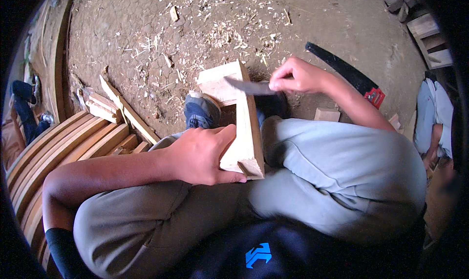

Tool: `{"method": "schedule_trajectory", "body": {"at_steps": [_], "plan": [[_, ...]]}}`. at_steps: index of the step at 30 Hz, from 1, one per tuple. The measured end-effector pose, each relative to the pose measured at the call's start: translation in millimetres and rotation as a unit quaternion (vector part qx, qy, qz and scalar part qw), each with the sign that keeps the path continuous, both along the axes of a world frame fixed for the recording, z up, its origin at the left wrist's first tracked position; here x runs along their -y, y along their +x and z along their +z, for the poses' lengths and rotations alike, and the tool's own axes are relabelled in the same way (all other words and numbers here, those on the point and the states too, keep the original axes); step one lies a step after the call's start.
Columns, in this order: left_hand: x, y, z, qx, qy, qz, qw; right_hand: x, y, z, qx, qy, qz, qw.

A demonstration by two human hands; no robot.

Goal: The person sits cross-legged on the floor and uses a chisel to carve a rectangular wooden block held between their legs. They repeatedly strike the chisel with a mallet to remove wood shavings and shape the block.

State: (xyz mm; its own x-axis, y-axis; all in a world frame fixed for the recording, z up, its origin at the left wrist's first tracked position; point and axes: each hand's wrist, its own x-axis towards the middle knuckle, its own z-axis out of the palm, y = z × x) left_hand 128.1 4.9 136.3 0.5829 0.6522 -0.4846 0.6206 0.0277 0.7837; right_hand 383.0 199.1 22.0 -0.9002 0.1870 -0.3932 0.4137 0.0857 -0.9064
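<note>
A pale wooden frame piece (pixel 250 137), made of joined bars, stands between my knees. Its far crosspiece (pixel 217 87) lies above my shoes. My left hand (pixel 202 154) is closed around the near end of the frame, thumb low by the corner. In my right hand (pixel 299 76), the fingers pinch one end of a flat, grey, knife-like blade (pixel 249 87). The blade reaches left across the top of the long bar, over the crosspiece. Motion blurs it, so its edge and exact kind are unclear.
A black handsaw (pixel 342 68) with a red handle lies at right. A small wood block (pixel 327 114) is near my right knee. Curved wooden strips (pixel 63 149) are stacked at left, beside loose offcuts (pixel 103 108). Shavings (pixel 224 34) litter the dirt floor. Other people sit at both sides.
</note>
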Motion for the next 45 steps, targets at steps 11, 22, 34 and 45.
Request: {"method": "schedule_trajectory", "body": {"at_steps": [11,22,34,45], "plan": [[-0.5,-1.9,-0.4,0.008,0.009,0.004,1.0,10.1,8.7,3.5,0.001,-0.022,-0.016,1.0],[-2.9,0.0,8.5,-0.07,0.0,0.013,0.997,10.7,5.9,7.2,0.014,-0.032,-0.036,0.999],[-3.4,-2.9,9.0,-0.069,-0.024,0.026,0.997,17.6,11.5,8.3,-0.002,-0.096,-0.013,0.995],[-6.0,-1.6,13.0,-0.07,-0.021,0.023,0.997,20.9,8.2,9.6,-0.017,-0.113,-0.01,0.993]]}}
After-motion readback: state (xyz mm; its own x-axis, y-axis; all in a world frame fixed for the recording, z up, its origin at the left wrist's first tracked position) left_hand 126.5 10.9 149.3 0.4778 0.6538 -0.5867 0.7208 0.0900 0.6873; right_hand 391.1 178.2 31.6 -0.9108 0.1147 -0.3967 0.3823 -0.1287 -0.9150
